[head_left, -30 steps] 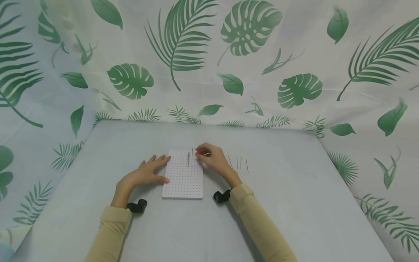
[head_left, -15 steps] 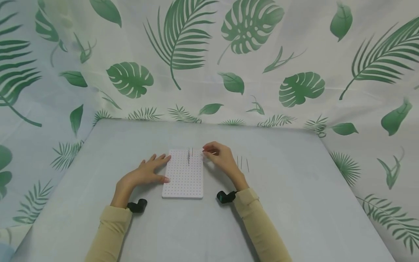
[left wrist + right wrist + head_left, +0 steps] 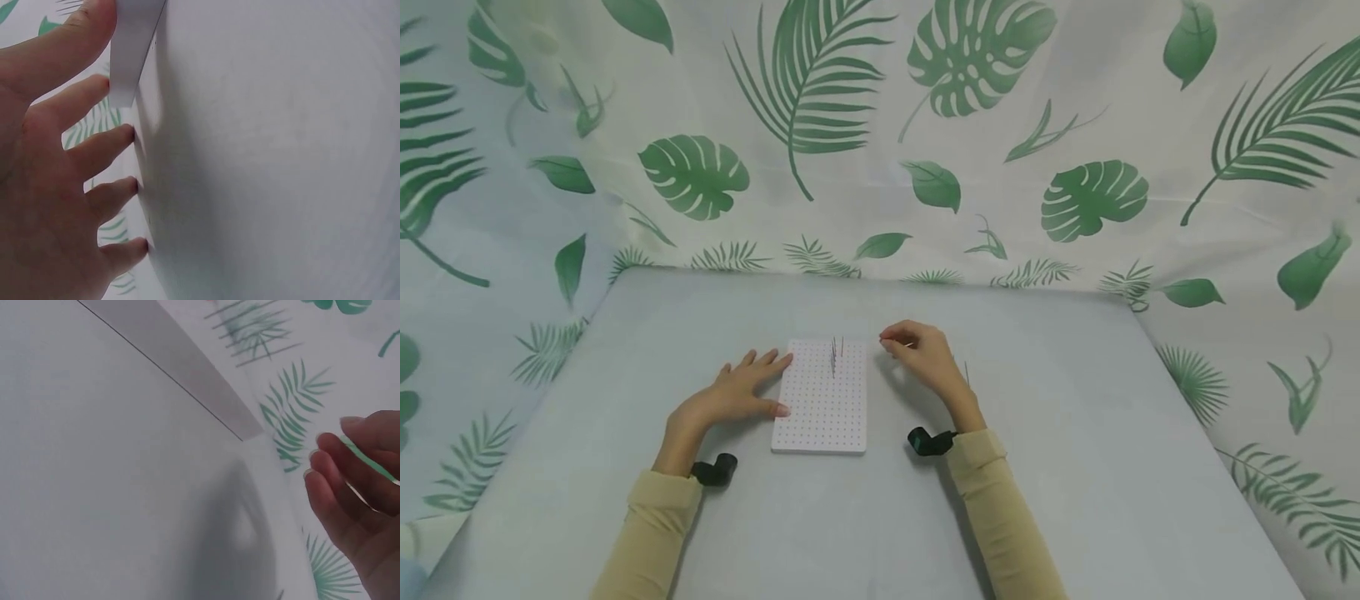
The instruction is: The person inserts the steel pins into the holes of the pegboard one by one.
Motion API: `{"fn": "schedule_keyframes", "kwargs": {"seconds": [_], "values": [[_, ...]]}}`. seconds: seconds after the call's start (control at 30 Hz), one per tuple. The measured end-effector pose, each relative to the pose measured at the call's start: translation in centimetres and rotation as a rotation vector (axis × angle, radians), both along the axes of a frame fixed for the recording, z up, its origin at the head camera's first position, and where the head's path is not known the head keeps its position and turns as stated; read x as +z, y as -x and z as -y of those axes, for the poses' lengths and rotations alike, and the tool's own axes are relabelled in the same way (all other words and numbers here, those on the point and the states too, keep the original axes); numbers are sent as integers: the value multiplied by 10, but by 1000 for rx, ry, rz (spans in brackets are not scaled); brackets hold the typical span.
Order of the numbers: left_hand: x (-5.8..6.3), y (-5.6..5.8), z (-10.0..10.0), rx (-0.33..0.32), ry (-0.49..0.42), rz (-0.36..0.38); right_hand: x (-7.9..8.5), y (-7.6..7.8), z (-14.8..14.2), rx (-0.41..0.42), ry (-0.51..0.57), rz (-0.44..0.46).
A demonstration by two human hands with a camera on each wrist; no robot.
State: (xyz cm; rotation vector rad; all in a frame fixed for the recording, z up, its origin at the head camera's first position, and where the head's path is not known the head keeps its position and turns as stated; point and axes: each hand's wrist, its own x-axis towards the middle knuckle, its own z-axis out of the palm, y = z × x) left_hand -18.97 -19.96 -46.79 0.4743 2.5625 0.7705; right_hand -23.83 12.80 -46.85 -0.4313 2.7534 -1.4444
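Note:
A white pegboard (image 3: 820, 417) with rows of small holes lies on the table. Several thin dark sticks (image 3: 833, 357) stand upright in its far right part; the right wrist view shows these sticks (image 3: 250, 328) above the board's edge. With spread fingers, my left hand (image 3: 737, 393) rests along the board's left side. Its thumb and index finger touch the board in the left wrist view. My right hand (image 3: 925, 357) is in the air just right of the board, fingers loosely bent, and nothing shows between them in the right wrist view.
Another thin stick (image 3: 967, 374) lies on the table to the right, partly behind my right wrist. Pale table cloth (image 3: 1075, 467) surrounds the board. A leaf-printed curtain (image 3: 850, 75) hangs behind and at both sides. A black wrist camera (image 3: 929, 442) sticks out from each forearm.
My right hand has moved from the standing sticks to the right, off the board, and now covers more of the loose sticks on the table. The left hand stays in place.

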Motion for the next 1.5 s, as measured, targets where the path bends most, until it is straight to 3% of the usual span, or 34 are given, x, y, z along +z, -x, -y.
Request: {"fn": "schedule_keyframes", "kwargs": {"seconds": [0.4,0.73,1.0,1.5], "values": [[3,1,-3,1,-1,-11,8,3,-37,-37,-180,110],[4,-3,-1,10,-17,-10,8,5,-55,27,-219,202],[4,-3,-2,1,-28,-4,5,2,-68,55,-293,234],[4,-3,-4,8,-26,-8,-1,2,-75,92,-328,262]]}}
